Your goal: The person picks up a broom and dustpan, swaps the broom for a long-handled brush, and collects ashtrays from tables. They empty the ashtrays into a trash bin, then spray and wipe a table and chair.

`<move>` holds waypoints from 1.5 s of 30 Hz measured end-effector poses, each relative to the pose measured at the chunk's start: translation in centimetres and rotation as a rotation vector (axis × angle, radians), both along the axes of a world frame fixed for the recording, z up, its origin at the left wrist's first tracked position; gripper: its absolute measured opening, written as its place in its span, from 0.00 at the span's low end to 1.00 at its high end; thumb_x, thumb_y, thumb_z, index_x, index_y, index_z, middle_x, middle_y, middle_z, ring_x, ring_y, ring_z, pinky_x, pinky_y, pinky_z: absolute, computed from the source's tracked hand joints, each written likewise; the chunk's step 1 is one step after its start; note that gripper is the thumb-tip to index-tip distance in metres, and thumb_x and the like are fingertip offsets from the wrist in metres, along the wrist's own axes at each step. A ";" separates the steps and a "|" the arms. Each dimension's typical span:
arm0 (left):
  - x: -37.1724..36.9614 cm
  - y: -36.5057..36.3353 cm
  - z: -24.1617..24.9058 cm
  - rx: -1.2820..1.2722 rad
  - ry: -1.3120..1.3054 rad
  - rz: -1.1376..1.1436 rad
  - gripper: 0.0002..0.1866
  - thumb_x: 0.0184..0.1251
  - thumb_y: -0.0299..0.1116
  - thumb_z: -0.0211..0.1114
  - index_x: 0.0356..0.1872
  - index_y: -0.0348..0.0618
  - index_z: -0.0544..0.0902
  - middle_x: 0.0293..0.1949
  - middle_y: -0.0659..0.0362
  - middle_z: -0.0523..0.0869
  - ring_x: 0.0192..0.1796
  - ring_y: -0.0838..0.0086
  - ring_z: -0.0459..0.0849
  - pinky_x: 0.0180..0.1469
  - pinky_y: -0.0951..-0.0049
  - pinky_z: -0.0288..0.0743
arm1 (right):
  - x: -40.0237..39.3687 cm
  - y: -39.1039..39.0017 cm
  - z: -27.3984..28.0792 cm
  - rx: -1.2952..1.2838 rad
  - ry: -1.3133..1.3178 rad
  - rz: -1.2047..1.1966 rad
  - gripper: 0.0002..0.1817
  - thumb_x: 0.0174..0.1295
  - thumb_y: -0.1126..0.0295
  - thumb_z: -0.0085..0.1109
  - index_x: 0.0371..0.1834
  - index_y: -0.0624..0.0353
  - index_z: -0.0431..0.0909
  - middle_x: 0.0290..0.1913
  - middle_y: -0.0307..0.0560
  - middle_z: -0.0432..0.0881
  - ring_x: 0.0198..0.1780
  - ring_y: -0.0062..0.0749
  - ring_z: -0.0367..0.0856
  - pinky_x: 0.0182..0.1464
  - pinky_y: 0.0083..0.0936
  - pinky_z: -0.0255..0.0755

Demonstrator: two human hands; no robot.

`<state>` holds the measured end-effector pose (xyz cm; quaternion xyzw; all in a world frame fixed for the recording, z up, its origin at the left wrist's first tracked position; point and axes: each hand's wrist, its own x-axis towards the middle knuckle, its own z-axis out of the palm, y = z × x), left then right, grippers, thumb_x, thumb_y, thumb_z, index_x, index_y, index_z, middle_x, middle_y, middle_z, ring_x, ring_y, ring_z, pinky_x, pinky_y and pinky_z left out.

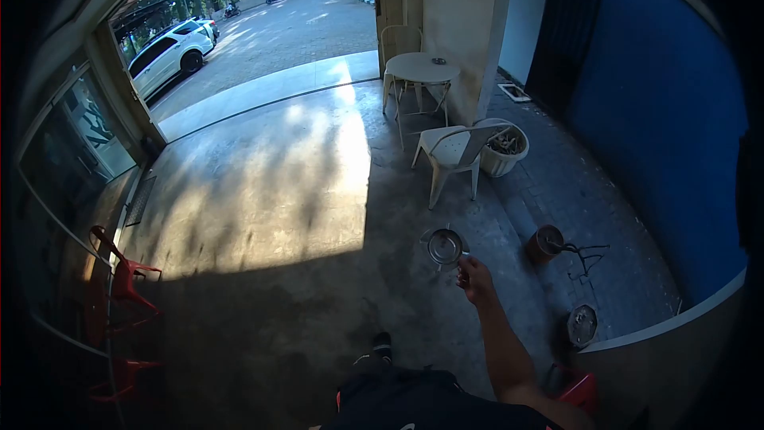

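My right hand (475,278) is closed around the edge of a round, shiny metal ashtray (445,247), held out ahead of me above the concrete floor. The ashtray has a shallow bowl and a wide rim with small projections; I cannot make out anything inside it. Beyond it stands a pale metal chair (454,146) beside a small round white table (422,68), which bears a small dark dish (438,60). My left hand is out of view.
Right of the chair is a white planter (504,149). A brown pot (545,244) with bare branches and another pot (583,324) stand near the blue wall (660,127). Red chairs (131,283) line the left side. Outside the wide doorway, a white car (163,60) is parked.
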<state>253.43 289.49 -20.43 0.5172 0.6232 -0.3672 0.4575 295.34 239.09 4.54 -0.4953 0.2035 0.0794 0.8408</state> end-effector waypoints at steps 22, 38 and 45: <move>111.8 -19.3 25.7 -0.825 -1.084 0.037 0.24 0.78 0.43 0.38 0.63 0.36 0.69 0.59 0.50 0.77 0.60 0.63 0.76 0.64 0.61 0.70 | 74.2 9.5 -1.0 -0.332 -0.082 0.816 0.18 0.65 0.51 0.57 0.36 0.56 0.78 0.24 0.34 0.74 0.25 0.17 0.71 0.26 0.18 0.66; 164.7 -20.6 25.2 -0.803 -1.111 0.159 0.17 0.79 0.35 0.38 0.57 0.42 0.73 0.53 0.58 0.80 0.55 0.73 0.79 0.58 0.70 0.74 | 133.6 -11.2 -8.8 -0.094 0.214 -0.312 0.10 0.65 0.61 0.59 0.36 0.54 0.72 0.27 0.41 0.76 0.21 0.25 0.72 0.20 0.24 0.70; 176.6 -19.7 23.0 -0.588 -1.129 0.245 0.22 0.77 0.44 0.40 0.59 0.43 0.74 0.57 0.56 0.80 0.58 0.67 0.78 0.63 0.62 0.69 | 153.0 -22.2 -19.3 0.106 0.362 -0.621 0.10 0.65 0.63 0.58 0.31 0.56 0.72 0.20 0.38 0.74 0.19 0.25 0.72 0.18 0.23 0.66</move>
